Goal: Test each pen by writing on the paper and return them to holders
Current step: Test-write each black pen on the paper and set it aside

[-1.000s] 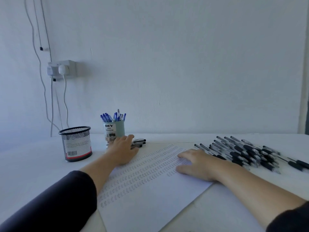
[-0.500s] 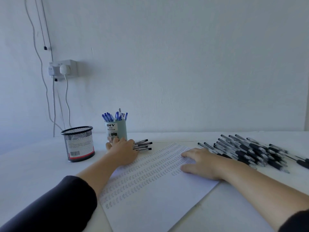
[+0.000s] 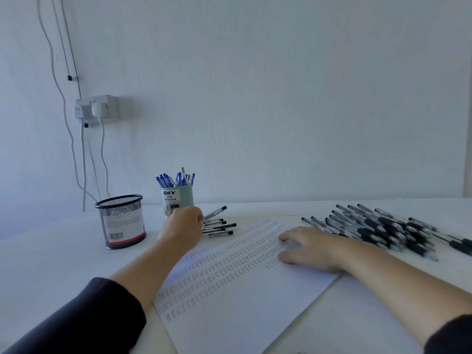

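Fingers (image 3: 198, 221) of left hand (image 3: 182, 226) are curling around small pen bunch (image 3: 218, 226), long axes pointing right; mesh holder (image 3: 122, 221) sitting just left. Right hand (image 3: 310, 247) is lying flat on paper (image 3: 229, 302).

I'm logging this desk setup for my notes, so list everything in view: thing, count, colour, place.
mesh holder: one, black, left on the table, no pens showing.
DIY desk organizer: one, pale teal, behind the left hand, full of blue pens.
small bunch of pens: several, black, at the left hand, one raised.
pen pile: many, black, right of the paper.
paper: one, white, rows of test marks.
wall socket: one, white, cables hanging.
table: white.
left hand: grips the small bunch.
right hand: flat on the paper.
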